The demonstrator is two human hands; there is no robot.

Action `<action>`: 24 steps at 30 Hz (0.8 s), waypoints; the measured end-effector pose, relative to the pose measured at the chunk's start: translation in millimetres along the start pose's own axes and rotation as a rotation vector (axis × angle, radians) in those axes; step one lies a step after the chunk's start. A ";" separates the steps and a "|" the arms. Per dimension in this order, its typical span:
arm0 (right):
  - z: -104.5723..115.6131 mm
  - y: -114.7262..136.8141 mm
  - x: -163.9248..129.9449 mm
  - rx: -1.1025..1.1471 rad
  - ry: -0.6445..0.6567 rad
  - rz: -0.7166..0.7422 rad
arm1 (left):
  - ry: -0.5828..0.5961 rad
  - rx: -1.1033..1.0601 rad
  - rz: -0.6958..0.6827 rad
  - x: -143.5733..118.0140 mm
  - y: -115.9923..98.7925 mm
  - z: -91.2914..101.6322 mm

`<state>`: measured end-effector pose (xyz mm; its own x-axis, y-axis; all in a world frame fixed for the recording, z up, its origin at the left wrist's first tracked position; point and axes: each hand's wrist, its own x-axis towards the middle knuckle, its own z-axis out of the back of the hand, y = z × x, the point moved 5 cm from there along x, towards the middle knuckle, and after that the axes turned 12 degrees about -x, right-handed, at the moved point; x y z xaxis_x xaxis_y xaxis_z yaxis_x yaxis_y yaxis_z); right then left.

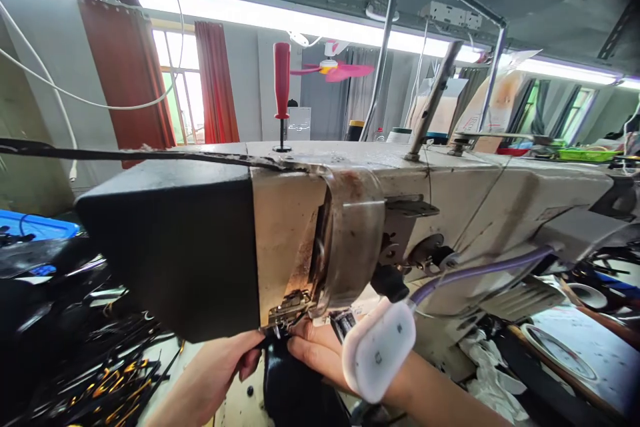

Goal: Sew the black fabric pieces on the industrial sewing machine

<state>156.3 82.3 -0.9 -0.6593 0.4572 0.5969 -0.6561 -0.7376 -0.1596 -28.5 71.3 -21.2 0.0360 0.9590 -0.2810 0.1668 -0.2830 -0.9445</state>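
A strip of black fabric (295, 387) lies under the presser foot (283, 317) of a sewing machine (465, 213). To the left of the foot, my left hand (225, 360) has its fingers curled and pressed together on the fabric's edge. My right hand (323, 350) rests on the fabric from the other side, its fingers stretched out flat near the foot. A white lamp (380, 350) on a purple flexible neck covers part of my right hand and wrist. The machine head hides some fingertips of both hands.
A red-handled screwdriver (282, 87) stands upright on the machine's top. Dark pieces with orange parts (110, 380) are heaped at left, near a blue bin (37, 225). White crumpled material (493, 367) lies at right. A metal frame (395, 20) rises behind the machine.
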 end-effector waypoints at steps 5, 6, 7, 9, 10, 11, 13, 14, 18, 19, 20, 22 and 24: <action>38.9 8.4 14.5 -0.003 -0.051 0.220 | -0.047 -0.018 -0.076 -3.9 -0.5 -4.0; 46.7 12.0 14.1 -0.021 -0.051 0.237 | -0.064 -0.021 -0.098 -4.7 -0.2 -4.5; 52.7 17.2 12.1 -0.041 -0.045 0.245 | -0.085 -0.019 -0.123 -5.6 0.4 -4.7; 59.5 30.9 4.1 -0.104 -0.088 0.208 | -0.118 -0.005 -0.170 -7.8 1.9 -5.5; 59.0 39.0 -1.0 -0.162 -0.128 0.172 | -0.132 -0.005 -0.189 -9.4 2.9 -6.0; 57.4 47.3 -6.3 -0.230 -0.202 0.132 | -0.148 -0.010 -0.206 -11.2 3.8 -6.7; 45.8 60.0 -14.8 -0.357 -0.278 0.021 | -0.183 -0.029 -0.246 -15.5 4.8 -8.6; 38.4 63.4 -17.6 -0.397 -0.284 -0.035 | -0.199 -0.044 -0.262 -17.6 5.4 -9.7; 16.5 65.4 -21.0 -0.444 -0.178 -0.085 | -0.223 -0.125 -0.276 -21.2 11.0 -13.1; 14.9 65.3 -21.1 -0.443 -0.162 -0.061 | -0.220 -0.153 -0.268 -20.6 13.4 -13.1; 14.4 65.0 -21.1 -0.441 -0.154 -0.041 | -0.217 -0.175 -0.259 -19.6 15.9 -12.7; 14.5 63.6 -21.5 -0.431 -0.145 -0.026 | -0.214 -0.201 -0.249 -17.1 20.5 -10.9; 14.8 60.6 -22.6 -0.413 -0.134 -0.041 | -0.214 -0.208 -0.242 -15.1 24.2 -9.0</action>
<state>136.9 19.9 -12.4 -0.5938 0.3931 0.7020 -0.7907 -0.4467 -0.4187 -16.1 50.1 -38.3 -0.2321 0.9671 -0.1044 0.3422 -0.0193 -0.9394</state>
